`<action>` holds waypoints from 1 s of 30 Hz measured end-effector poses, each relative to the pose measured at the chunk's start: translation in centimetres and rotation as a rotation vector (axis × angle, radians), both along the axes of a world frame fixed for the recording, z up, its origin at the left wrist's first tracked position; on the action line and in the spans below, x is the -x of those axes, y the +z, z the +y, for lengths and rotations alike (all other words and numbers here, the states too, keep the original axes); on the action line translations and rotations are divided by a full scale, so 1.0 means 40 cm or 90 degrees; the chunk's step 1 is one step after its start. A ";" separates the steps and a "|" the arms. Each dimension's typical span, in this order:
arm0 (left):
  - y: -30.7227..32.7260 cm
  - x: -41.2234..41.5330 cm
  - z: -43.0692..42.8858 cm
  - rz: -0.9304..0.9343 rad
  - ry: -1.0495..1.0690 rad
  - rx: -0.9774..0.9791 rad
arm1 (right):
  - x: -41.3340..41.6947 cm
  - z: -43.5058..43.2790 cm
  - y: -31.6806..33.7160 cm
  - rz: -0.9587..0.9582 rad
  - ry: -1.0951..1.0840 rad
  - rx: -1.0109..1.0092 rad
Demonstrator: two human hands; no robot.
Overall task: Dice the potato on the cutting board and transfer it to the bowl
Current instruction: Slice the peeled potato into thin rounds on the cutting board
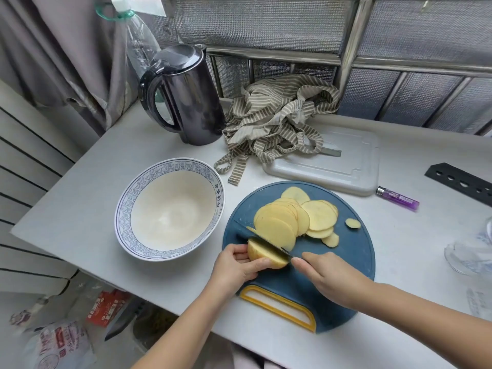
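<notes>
Potato [267,258] — blue board [336,253], pale counter [127,155]

We see the knife [271,249] only in part: its handle lies hidden inside the right grip [330,275]. The striped cloth [277,121] covers a corner of the white tray [346,169]. The right edge cuts off a glass vessel [471,257] and a black perforated strip [460,179]. Lettering on the bowl [217,195] is too small to read.
</notes>
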State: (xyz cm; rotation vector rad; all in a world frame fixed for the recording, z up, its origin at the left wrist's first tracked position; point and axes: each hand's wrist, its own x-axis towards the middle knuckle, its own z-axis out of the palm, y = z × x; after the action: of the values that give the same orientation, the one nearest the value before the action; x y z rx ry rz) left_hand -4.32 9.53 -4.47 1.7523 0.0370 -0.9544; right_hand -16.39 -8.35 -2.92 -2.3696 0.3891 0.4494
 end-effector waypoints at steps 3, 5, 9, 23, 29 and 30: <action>-0.002 -0.001 -0.001 0.008 0.009 0.006 | -0.005 -0.027 0.017 0.090 -0.129 -0.250; -0.001 -0.005 -0.002 0.015 0.009 0.006 | -0.013 -0.069 0.026 0.198 -0.209 -0.453; -0.002 -0.013 -0.005 0.032 -0.002 -0.006 | -0.018 -0.158 0.023 0.297 -0.209 -0.592; 0.002 -0.011 -0.002 0.033 0.007 0.010 | 0.013 -0.183 0.053 0.172 -0.276 -0.579; 0.000 -0.003 -0.008 0.006 0.024 0.007 | 0.061 -0.057 0.102 -0.061 -0.100 -0.143; -0.002 -0.001 -0.010 0.000 0.029 0.003 | 0.074 -0.043 0.103 -0.074 -0.065 -0.091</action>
State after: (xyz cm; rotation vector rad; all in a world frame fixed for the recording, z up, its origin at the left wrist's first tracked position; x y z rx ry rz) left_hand -4.27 9.13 -4.55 1.7395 0.0747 -0.9206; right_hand -19.36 -10.06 1.20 -2.2138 0.4087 0.2799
